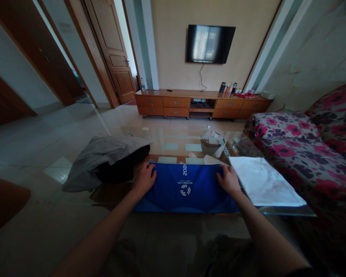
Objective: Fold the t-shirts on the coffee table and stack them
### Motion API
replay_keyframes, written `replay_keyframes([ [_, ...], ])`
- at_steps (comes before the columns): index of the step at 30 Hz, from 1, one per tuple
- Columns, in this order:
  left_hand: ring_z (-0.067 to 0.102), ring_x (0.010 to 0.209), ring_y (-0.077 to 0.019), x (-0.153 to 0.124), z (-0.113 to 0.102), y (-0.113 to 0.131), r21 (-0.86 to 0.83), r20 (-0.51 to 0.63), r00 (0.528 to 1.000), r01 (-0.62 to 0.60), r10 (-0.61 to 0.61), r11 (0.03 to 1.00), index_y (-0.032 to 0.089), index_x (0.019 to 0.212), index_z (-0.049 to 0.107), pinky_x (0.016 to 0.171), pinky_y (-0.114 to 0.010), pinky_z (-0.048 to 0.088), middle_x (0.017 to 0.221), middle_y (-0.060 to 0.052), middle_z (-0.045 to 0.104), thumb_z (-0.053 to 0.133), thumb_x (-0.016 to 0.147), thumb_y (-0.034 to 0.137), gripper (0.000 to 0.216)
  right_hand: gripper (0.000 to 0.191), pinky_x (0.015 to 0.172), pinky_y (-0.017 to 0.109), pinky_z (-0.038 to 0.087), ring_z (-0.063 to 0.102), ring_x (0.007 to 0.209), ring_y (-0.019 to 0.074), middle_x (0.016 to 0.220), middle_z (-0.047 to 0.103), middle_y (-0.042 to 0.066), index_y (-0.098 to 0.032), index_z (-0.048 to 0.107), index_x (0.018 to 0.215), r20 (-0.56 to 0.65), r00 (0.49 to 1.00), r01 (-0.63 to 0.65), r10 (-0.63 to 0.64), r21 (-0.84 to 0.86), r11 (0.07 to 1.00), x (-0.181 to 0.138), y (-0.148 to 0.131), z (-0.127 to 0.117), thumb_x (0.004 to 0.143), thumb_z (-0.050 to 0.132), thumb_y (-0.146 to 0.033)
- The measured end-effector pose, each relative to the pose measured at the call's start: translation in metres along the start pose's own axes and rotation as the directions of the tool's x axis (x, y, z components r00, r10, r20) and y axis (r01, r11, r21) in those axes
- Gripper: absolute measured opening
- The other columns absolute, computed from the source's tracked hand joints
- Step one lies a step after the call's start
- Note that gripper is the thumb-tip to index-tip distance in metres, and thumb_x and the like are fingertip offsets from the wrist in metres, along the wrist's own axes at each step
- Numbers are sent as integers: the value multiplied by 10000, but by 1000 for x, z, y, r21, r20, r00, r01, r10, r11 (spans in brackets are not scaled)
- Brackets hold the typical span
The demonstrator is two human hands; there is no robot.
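Note:
A folded blue T-shirt (167,192) with a white round emblem and white digits lies at the near edge of the glass coffee table (288,211). My left hand (145,177) grips its far left corner with curled fingers. At the far right corner, my right hand (229,179) has its fingers bent around the fabric in the same way. To the right of the shirt, a folded white cloth (268,181) lies flat. Left of my left hand sits a loose heap of clothing, a grey garment (89,161) and a black one (121,165).
Farther back on the table stand a bowl-like container (210,147) with crumpled white paper and a small glass object (235,143). A flowered sofa (294,134) borders the right side. A wooden TV cabinet (175,103) stands along the far wall beneath a television (210,44).

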State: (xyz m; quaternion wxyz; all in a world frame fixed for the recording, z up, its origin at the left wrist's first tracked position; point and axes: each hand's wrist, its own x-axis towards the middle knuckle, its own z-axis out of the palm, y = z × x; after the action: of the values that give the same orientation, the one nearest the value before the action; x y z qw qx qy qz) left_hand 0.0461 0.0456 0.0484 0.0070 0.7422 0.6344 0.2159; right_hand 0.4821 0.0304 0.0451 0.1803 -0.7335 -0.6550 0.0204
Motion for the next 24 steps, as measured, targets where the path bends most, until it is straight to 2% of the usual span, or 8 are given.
replay_keyframes([
  [3,645,1066,-319,13,10,-17,16,31,964,265,-266,964,161,1138,641,932,-435,494,1113,-177,670,465,985,408,339,441,958,368,490,658,1108,299,1193,682,196,-123,603,1313,47,981,-186,186,10,982,12,20,9,977,502,-391],
  [5,683,982,-342,17,14,-22,37,95,934,343,-345,939,160,1057,663,866,-453,511,1000,-182,710,435,990,473,393,426,877,352,512,699,1014,294,1080,731,186,-118,672,1185,101,967,-236,235,-7,972,17,26,13,1000,449,-431],
  [10,713,989,-355,19,13,-27,243,231,852,416,-469,876,203,991,694,847,-471,514,1044,-178,744,359,992,545,479,437,873,354,497,715,963,293,1004,754,204,-116,749,969,140,962,-225,235,-86,971,23,30,13,996,449,-431],
  [15,706,1008,-348,17,6,-24,285,243,840,416,-485,863,182,1041,702,834,-436,521,1079,-194,729,396,981,516,457,448,996,445,444,637,1120,372,1077,701,275,-34,732,1069,117,964,-220,239,-152,964,22,25,9,971,477,-389],
  [17,653,1131,-367,15,5,-14,297,155,899,353,-410,887,158,1171,665,904,-467,504,1193,-219,685,391,988,455,444,502,1017,463,428,586,1187,388,1203,644,289,-5,649,1253,31,971,-231,239,-161,960,20,15,8,976,463,-379],
  [20,540,1300,-356,13,11,7,276,46,994,78,-94,958,148,1306,603,1049,-493,436,1366,-213,598,388,998,393,449,552,1065,449,397,509,1282,357,1397,534,251,-69,508,1450,-73,994,-92,81,-152,984,17,-9,8,1016,389,-389],
  [22,458,1400,-327,13,20,16,221,63,992,-120,108,968,163,1379,574,1151,-477,359,1485,-180,532,394,1008,412,481,567,1099,450,376,440,1367,334,1522,449,193,-166,447,1529,-9,997,72,-74,-145,987,14,-25,13,1037,352,-432],
  [24,355,1492,-308,13,32,18,182,83,981,-185,173,966,179,1476,509,1226,-468,264,1592,-146,441,393,1015,459,551,610,1128,519,339,320,1469,353,1641,316,135,-279,359,1596,90,988,137,-123,-161,977,9,-34,20,1039,333,-525],
])
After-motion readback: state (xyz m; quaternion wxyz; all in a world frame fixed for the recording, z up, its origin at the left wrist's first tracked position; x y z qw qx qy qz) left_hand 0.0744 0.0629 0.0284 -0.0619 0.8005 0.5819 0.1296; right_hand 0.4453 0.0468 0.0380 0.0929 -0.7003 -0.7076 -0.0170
